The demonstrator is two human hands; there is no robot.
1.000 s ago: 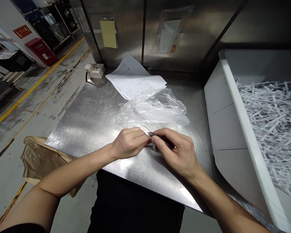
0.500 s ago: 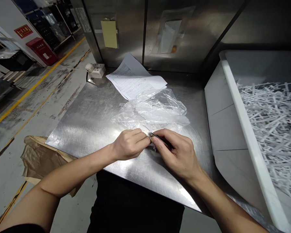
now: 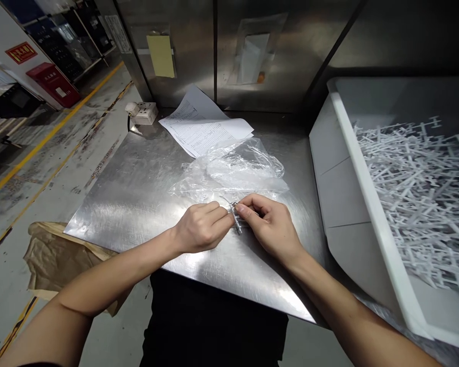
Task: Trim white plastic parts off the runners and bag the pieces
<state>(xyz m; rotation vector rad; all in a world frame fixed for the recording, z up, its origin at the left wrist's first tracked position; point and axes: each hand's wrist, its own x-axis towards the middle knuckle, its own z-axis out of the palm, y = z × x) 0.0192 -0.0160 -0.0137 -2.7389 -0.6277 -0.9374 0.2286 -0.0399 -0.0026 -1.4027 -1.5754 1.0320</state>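
The fingers of the right hand are pinching the top end of a small pale piece, which is slanting down between both hands, over the surface. The fingers of the left hand are lying curled together just beside the piece; their tips are partly hidden, so whether they are gripping it cannot be told. Just beyond the fingers, a clear bag is lying crumpled, overlapping the near edge of some papers. Well to the right of the fingers, a bin is holding white sticks. Farther beyond the fingers, leftward, a socket block is sitting.
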